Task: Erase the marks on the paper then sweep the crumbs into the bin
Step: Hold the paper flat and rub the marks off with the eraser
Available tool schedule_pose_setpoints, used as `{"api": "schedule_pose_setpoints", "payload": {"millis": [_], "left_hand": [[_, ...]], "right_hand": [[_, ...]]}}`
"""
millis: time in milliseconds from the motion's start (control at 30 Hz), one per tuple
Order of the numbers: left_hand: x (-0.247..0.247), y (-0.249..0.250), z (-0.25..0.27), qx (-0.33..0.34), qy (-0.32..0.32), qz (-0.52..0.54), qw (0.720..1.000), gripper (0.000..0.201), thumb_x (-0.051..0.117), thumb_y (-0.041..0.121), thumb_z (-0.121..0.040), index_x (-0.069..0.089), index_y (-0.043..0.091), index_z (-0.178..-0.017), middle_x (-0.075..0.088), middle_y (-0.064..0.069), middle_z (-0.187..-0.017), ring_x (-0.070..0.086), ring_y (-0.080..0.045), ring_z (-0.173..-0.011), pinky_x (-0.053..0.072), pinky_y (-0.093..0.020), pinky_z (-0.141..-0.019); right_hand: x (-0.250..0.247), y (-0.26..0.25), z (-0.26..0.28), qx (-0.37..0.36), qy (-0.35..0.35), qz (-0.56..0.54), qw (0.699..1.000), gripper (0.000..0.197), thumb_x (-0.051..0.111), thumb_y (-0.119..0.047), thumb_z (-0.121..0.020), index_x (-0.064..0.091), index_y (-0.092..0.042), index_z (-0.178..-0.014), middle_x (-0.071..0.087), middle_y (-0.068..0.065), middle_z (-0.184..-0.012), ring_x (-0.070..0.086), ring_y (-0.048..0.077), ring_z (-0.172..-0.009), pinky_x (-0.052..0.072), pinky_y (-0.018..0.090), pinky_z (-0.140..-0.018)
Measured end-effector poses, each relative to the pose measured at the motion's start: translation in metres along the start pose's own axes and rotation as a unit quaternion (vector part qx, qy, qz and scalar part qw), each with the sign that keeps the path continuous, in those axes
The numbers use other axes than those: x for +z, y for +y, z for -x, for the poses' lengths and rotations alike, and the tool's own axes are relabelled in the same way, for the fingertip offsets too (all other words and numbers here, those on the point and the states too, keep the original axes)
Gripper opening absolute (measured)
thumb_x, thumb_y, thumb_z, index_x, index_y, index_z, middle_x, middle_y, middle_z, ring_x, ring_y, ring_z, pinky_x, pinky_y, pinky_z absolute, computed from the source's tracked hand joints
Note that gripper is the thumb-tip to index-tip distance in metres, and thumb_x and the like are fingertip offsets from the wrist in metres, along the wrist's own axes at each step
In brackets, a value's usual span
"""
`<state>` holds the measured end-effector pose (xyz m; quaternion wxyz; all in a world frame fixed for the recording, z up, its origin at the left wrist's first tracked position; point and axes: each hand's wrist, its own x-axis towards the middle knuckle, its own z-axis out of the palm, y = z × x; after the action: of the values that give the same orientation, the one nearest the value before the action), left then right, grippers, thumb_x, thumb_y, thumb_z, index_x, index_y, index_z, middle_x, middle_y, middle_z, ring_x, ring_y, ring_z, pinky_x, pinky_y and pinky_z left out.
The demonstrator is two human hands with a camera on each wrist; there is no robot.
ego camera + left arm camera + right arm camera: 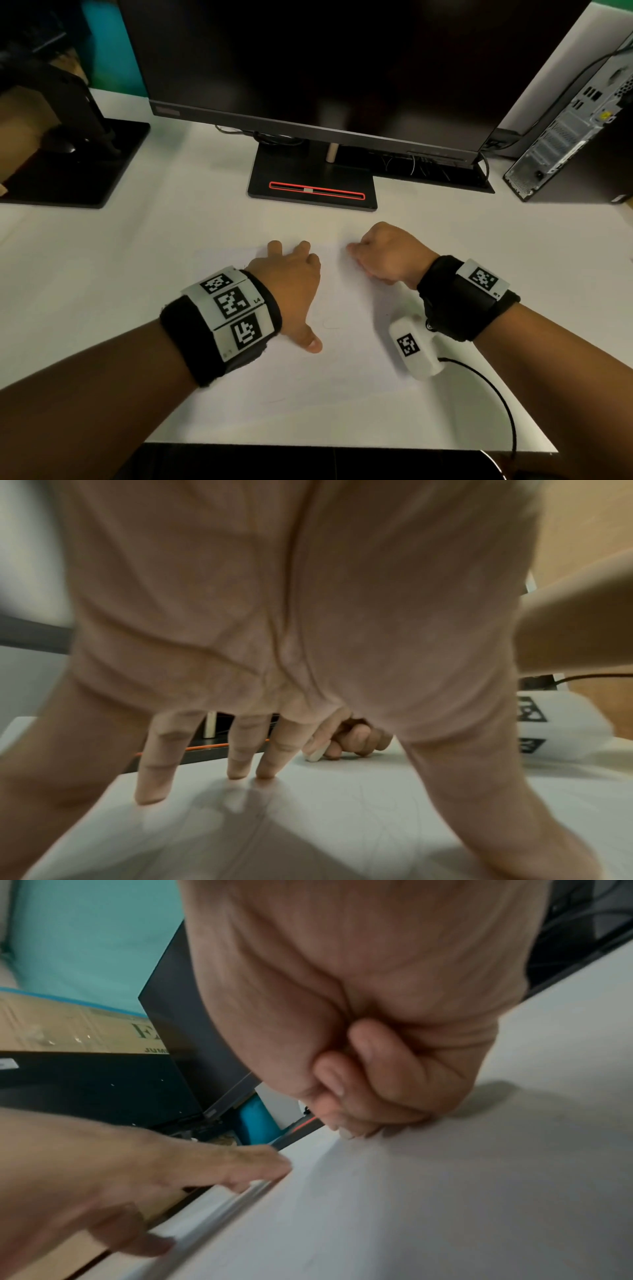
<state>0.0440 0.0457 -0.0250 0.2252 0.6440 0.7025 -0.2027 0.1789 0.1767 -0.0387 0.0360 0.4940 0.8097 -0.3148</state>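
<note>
A white sheet of paper [342, 363] lies on the white desk [102, 274] in front of me. Faint pencil marks [329, 325] show near its middle. My left hand [291, 274] presses flat on the sheet, fingers [240, 753] straight and spread, thumb out to the side. My right hand [383, 253] is curled at the paper's far part and pinches a small white eraser [313, 756] against the sheet. From the right wrist, the eraser tip [346, 1134] peeks out below the right hand [377, 1083], with the left hand [137, 1177] beside it. No bin is in view.
A dark monitor [308, 68] on a black stand base [311, 185] stands behind the paper. A computer tower [575, 137] is at the back right, another black stand [68, 164] at the back left. The desk's front edge [342, 447] is close.
</note>
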Motion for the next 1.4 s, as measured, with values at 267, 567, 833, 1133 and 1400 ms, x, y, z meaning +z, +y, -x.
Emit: {"api": "schedule_pose_setpoints", "payload": {"millis": [267,567,833,1133,1400], "left_hand": [[0.003,-0.002,-0.001,0.004,0.004,0.009,1.000,0.119,0.076,0.073,-0.068,0.021,0.011,-0.154,0.016,-0.002,-0.161,0.017,-0.037,-0.145,0.046,-0.048,-0.099],[0.003,-0.002,0.001,0.003,0.001,0.007,1.000,0.121,0.075,0.073,-0.069,0.017,0.011,-0.155,0.013,-0.002,-0.163,0.015,-0.039,-0.146,0.046,-0.047,-0.099],[0.004,-0.002,0.002,0.001,0.001,0.001,1.000,0.121,0.075,0.073,-0.069,0.017,0.011,-0.156,0.016,-0.002,-0.163,0.015,-0.038,-0.147,0.046,-0.047,-0.100],[0.004,-0.003,0.003,0.001,0.010,-0.006,1.000,0.121,0.072,0.076,-0.069,0.015,0.014,-0.156,0.016,0.001,-0.163,0.017,-0.036,-0.147,0.045,-0.047,-0.099],[0.006,-0.003,0.003,-0.003,0.007,-0.011,1.000,0.124,0.071,0.077,-0.069,0.011,0.014,-0.157,0.007,0.002,-0.167,0.012,-0.036,-0.149,0.045,-0.046,-0.100]], "right_hand": [[0.002,-0.003,0.002,-0.003,-0.017,0.001,1.000,0.045,0.049,-0.032,-0.103,0.060,-0.006,-0.067,0.053,0.008,-0.055,0.047,0.019,-0.044,0.039,0.021,-0.048],[0.001,-0.009,0.002,-0.022,-0.042,0.011,0.999,0.046,0.049,-0.034,-0.102,0.060,-0.007,-0.066,0.053,0.009,-0.056,0.047,0.019,-0.045,0.040,0.021,-0.047],[0.003,-0.014,0.001,-0.026,-0.056,0.010,0.998,0.046,0.050,-0.035,-0.102,0.060,-0.009,-0.066,0.053,0.007,-0.058,0.047,0.021,-0.049,0.041,0.023,-0.048],[0.010,-0.015,0.004,-0.058,-0.079,0.026,0.995,0.048,0.051,-0.037,-0.103,0.058,-0.010,-0.064,0.051,0.006,-0.056,0.043,0.017,-0.043,0.038,0.019,-0.045],[0.010,-0.012,0.009,-0.096,-0.073,0.085,0.989,0.053,0.047,-0.040,-0.103,0.055,-0.010,-0.061,0.053,0.004,-0.054,0.047,0.016,-0.046,0.037,0.020,-0.048]]}}
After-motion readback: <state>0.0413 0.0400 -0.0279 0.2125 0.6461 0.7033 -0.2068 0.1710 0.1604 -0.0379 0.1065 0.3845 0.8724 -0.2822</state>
